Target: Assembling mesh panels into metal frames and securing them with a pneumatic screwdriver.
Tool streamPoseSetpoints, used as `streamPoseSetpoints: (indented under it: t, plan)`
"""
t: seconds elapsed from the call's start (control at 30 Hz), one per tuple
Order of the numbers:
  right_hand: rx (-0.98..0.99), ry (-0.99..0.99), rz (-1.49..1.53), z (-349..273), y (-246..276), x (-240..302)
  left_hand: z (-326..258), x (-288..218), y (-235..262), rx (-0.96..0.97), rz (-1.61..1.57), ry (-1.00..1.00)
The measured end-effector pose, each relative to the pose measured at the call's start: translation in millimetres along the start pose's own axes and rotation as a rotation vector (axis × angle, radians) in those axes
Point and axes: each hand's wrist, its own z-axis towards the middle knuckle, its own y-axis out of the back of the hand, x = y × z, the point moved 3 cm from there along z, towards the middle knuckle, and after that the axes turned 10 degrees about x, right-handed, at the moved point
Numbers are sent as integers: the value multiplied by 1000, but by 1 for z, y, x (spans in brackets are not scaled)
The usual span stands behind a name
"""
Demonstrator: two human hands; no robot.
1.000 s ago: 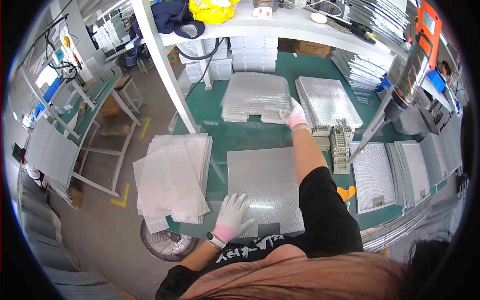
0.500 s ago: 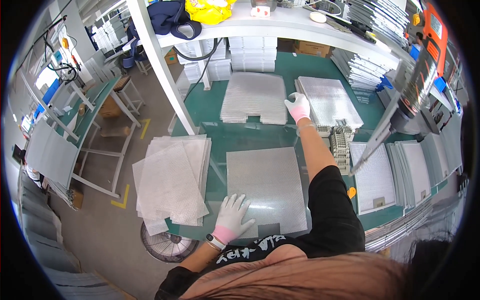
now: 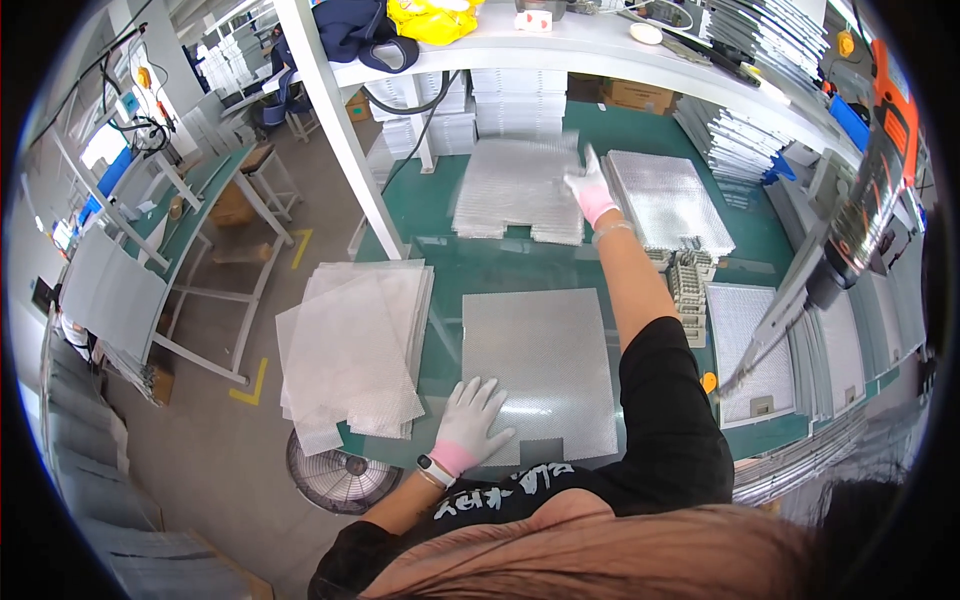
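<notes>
My left hand, in a white glove with a pink cuff, lies flat with fingers spread on the lower left of a grey metal mesh sheet. This sheet has a notch in its near edge. My right hand, gloved alike, reaches to the right edge of a far stack of mesh sheets. Its fingers stretch upward and its thumb points left, touching or near that edge. The top of the stack is blurred. A second mesh stack stands just right of this hand.
Thin mesh sheets lie in an uneven pile on the left of the green table. Small metal parts stand in rows at right. Framed panels lie beyond them. An orange power screwdriver hangs at upper right, below a white shelf.
My right hand has shifted from the right-hand stack's edge toward the far stack, its fingers straightening. The far stack's top has blurred. My left hand stays on the mesh sheet.
</notes>
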Motion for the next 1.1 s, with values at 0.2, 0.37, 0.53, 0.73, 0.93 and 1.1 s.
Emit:
streamPoseSetpoints:
  t: [0.2,0.37,0.53,0.73,0.93,1.1]
  plan:
    - [42,620,50,-34,26,30,9,-3,-1,41,68,-13]
    - [218,712,91,-152,3,35,12,15,-10,103,79,-6]
    - [152,430,-246,-294,36,-52,-1,52,-5,-434,-1472,35]
    - [101,316,-568,-388,33,-104,-25,2,33,-307,-722,477]
    - [-21,218,-796,-400,24,-111,-37,-19,17,-292,-510,547]
    - [-13,190,-788,-395,23,-121,-40,-15,9,-223,-477,608]
